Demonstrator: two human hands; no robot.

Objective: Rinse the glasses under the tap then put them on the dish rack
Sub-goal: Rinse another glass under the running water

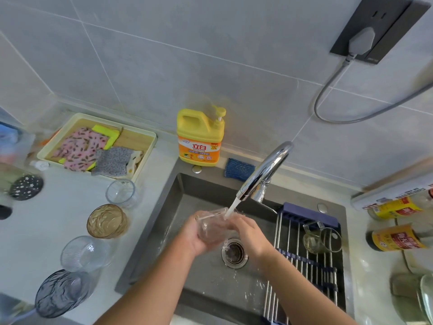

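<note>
Clear glass (212,227) at frame centre, under tap (262,174) stream, over sink (178,207). Your left hand (194,235) wraps its wall; right hand (248,231) clasps opposite side. Wet, thin, slippery, fragile: grip body, not rim. Dish rack (304,261) lies right.

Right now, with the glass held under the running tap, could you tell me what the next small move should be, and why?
Probably carry the clear glass, held in both the left hand and right hand, rightward onto the dish rack. Water from the tap is already running into it, and the rack has bare rods beside the one glass mug lying there.
</note>
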